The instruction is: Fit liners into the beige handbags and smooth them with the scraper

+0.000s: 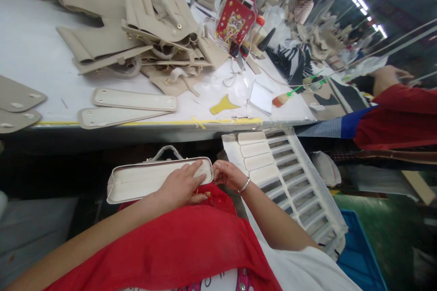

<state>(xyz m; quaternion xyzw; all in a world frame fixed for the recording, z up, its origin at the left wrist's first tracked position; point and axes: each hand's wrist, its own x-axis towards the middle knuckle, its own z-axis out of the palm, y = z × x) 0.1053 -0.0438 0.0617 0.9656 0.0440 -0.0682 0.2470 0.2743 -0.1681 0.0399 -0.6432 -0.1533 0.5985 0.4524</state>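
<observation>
A cream handbag [143, 179] with a short top handle [165, 150] lies on its side across my lap, its long narrow panel facing up at me. My left hand [182, 184] rests over that panel near the right end, fingers inside the raised rim and thumb below the edge, holding it. At the bag's right corner, my right hand [229, 175], with a bangle on the wrist, has its fingers curled and pinched against the rim. Whatever sits between those fingertips is hidden.
Beige bag pieces [160, 27] are heaped on the white table [44, 54]. Long strips [134, 100] lie near its edge. A slotted rack [287, 173] with cream pieces stands right. Also there are a brush [282, 99], a red bag [236, 20] and a co-worker's sleeve [399, 116].
</observation>
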